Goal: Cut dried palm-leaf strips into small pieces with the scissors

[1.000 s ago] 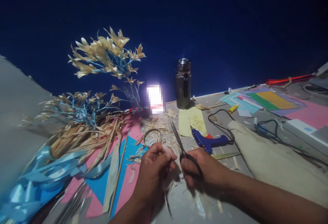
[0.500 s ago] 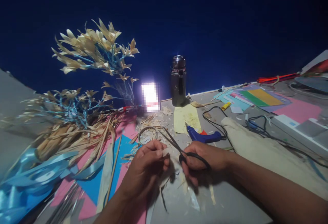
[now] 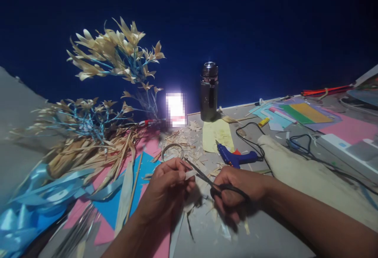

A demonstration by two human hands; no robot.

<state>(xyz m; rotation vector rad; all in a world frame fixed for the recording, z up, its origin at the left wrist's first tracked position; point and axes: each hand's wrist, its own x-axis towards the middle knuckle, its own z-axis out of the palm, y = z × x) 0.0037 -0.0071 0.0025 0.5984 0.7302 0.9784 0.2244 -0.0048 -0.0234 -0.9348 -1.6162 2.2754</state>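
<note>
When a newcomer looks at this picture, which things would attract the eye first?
Probably the bright white patch, pixelated, at back centre against the dark blue backdrop. Left of it rise blue-stemmed pale flowers. Nearer, at lower centre, are dark scissors in the right grip, blades close to a pale scrap in the left grip.

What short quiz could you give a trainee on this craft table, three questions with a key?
1. Fill in: the right hand holds a pair of ____.
2. True or false: the left hand has a small pale piece at its fingertips.
3. What color is the glue gun? A green, B blue, C white.

Key: 1 scissors; 2 true; 3 B.
</note>
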